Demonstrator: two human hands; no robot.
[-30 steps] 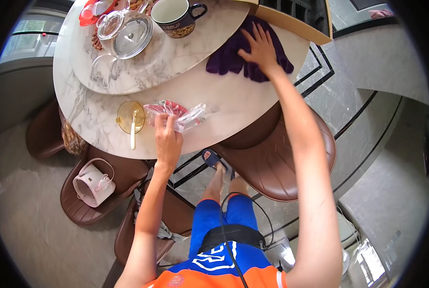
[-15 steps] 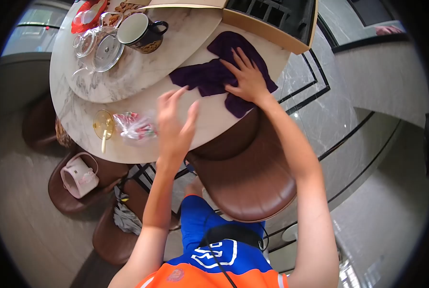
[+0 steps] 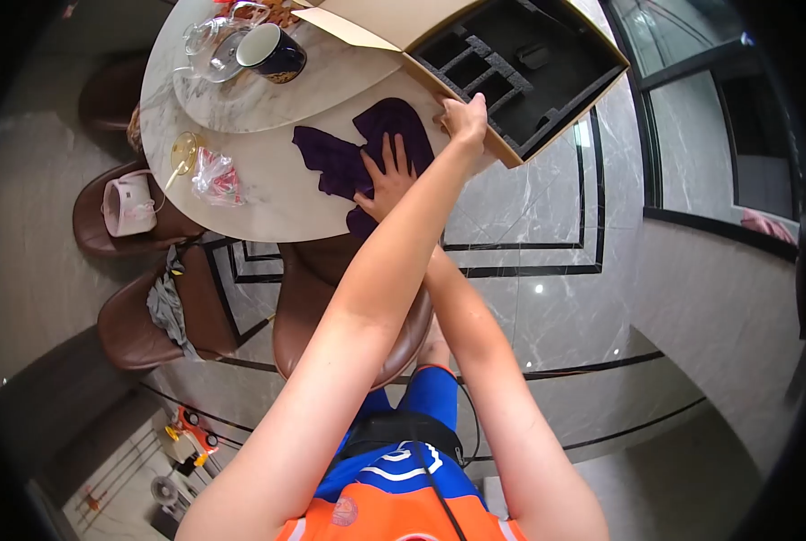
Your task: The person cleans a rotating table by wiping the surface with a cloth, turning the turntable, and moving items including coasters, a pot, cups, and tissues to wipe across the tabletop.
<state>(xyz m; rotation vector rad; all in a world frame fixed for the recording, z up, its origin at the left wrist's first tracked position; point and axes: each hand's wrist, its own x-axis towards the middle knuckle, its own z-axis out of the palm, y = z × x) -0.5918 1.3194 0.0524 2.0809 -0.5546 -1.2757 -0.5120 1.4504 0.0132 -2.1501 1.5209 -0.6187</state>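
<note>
Purple cloth (image 3: pixel 331 162) in use beside the box (image 3: pixel 504 151); work seems only partly done.
It is pressed to the table (image 3: pixel 281 189) by the right hand's (image 3: pixel 389 188) splayed fingers; the box edge is clasped by the left hand (image 3: pixel 465 123).

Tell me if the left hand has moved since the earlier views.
Yes. Judged against the marble table, the left hand has moved to the right, from beside the plastic bag to the open box.

Pretty clearly someone's home, dining area: round marble-top table (image 3: pixel 263 203) with raised turntable (image 3: pixel 331 90), brown leather chairs (image 3: pixel 303 311), mug (image 3: pixel 272 54), glass teapot (image 3: pixel 215 52).
</note>
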